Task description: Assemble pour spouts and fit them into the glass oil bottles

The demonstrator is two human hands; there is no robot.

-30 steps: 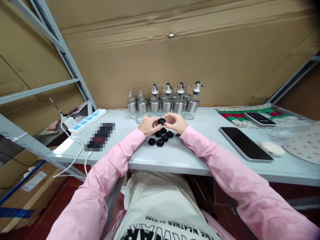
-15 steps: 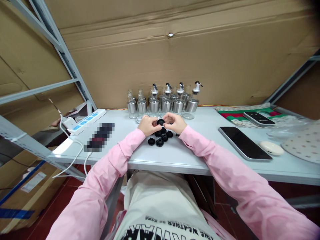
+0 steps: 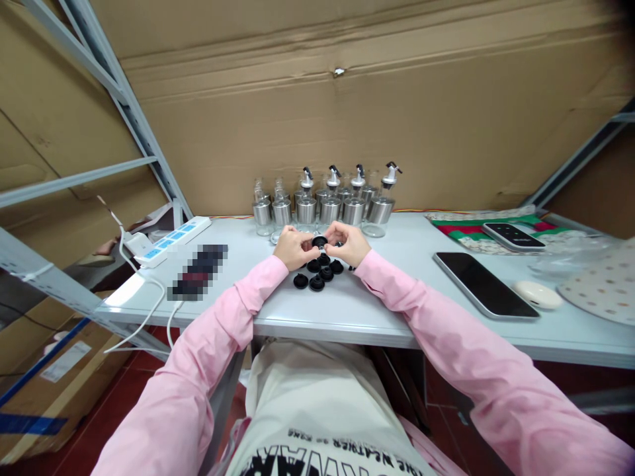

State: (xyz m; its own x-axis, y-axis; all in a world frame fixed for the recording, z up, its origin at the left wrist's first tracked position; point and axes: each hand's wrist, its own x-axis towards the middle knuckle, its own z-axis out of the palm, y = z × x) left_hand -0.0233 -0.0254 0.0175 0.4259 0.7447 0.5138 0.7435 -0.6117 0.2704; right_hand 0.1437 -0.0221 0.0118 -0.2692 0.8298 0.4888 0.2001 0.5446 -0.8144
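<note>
black round piece [image 3: 319, 242] pinched by left hand [image 3: 294, 248] and right hand [image 3: 350, 245], similar pieces [image 3: 317, 284] nearby, metal-banded bottles [image 3: 330, 211] behind

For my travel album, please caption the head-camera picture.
Left hand and right hand hold a black piece near loose black parts, before metal-banded glass bottles.

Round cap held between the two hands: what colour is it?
The round cap is black, as the head view shows best.

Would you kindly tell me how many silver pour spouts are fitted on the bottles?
4: the leftmost spout, two middle spouts and rightmost spout top the front row's four rightmost bottles.
</note>
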